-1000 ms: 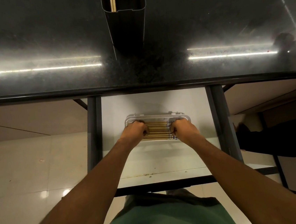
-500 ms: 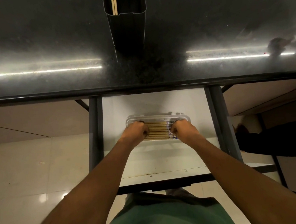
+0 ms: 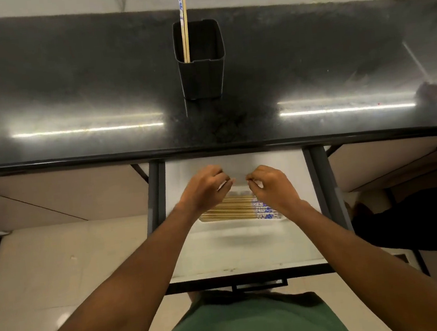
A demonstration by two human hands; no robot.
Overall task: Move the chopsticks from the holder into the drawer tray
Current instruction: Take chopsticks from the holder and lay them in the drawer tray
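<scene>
Below, pale wooden chopsticks (image 3: 232, 209) with blue-patterned ends fill the tray (image 3: 240, 221); both hands (image 3: 205, 187) (image 3: 272, 184) hover loosely curled, empty.

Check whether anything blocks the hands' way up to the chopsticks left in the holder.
Nothing visible does. Both the left hand and right hand are empty above the tray in the open drawer; the countertop before the holder and its two chopsticks is bare.
</scene>
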